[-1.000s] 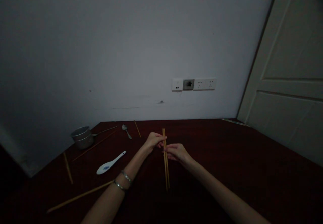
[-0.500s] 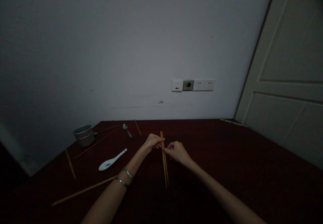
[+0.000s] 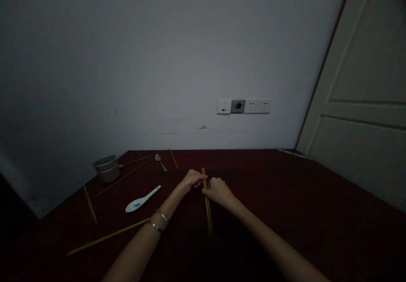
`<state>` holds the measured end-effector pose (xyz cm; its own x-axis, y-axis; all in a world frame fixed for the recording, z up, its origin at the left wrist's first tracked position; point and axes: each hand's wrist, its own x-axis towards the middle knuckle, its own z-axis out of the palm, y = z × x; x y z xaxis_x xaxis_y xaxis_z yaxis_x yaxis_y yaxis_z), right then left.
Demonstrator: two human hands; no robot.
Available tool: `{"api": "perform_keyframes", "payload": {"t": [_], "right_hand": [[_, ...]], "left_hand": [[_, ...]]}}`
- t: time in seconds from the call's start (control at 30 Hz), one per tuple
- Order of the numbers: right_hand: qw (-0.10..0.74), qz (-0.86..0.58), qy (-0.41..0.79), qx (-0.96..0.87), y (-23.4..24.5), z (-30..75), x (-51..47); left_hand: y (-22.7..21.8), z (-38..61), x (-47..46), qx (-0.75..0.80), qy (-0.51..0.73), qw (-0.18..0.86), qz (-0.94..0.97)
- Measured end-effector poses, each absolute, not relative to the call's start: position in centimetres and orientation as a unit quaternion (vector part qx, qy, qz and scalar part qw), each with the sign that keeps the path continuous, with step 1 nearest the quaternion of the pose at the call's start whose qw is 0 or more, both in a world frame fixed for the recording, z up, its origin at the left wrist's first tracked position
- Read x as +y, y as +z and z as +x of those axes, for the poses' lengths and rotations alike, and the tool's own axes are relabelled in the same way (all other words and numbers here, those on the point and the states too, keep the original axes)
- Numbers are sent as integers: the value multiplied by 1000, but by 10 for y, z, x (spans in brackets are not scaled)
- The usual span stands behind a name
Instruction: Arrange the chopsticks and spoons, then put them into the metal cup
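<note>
A pair of light wooden chopsticks (image 3: 208, 214) lies lengthwise in front of me, close together, slightly spread at the near end. My left hand (image 3: 193, 179) pinches them near their far end, thumb across the top. Just below that, my right hand (image 3: 218, 189) is closed around the same chopsticks with its thumb over them; its other fingers are partly hidden. To the left of my left forearm lies a white soup spoon (image 3: 142, 200) with a blue mark in its bowl. Another chopstick (image 3: 108, 237) runs partly behind that forearm.
A grey metal cup (image 3: 107, 170) stands at the table's left edge. Around it are a fork (image 3: 135, 161), a reddish chopstick (image 3: 122, 179) and a shorter stick (image 3: 90, 204). A metal spoon (image 3: 160, 162) and a thin stick (image 3: 174, 159) lie further back. Wall sockets (image 3: 243, 106) are behind the table.
My right hand has closed more fully over the chopsticks, its thumb moving slightly left and down. My left hand keeps its pinch. The whole view has shifted slightly.
</note>
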<state>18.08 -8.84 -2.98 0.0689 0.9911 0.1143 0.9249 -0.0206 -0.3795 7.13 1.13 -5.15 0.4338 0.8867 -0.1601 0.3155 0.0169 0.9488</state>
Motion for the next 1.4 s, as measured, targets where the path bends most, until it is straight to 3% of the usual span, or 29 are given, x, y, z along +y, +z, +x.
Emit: {"api": "perform_keyframes", "payload": {"t": [0.53, 0.9, 1.4], "right_hand": [[193, -681, 140, -692, -34, 177, -81], [168, -693, 132, -688, -39, 176, -80], [143, -678, 165, -702, -30, 174, -80]], "left_hand": [[-54, 72, 10, 483, 240, 495, 681], [-44, 71, 9, 535, 253, 264, 762], [-50, 61, 23, 552, 292, 265, 735]]}}
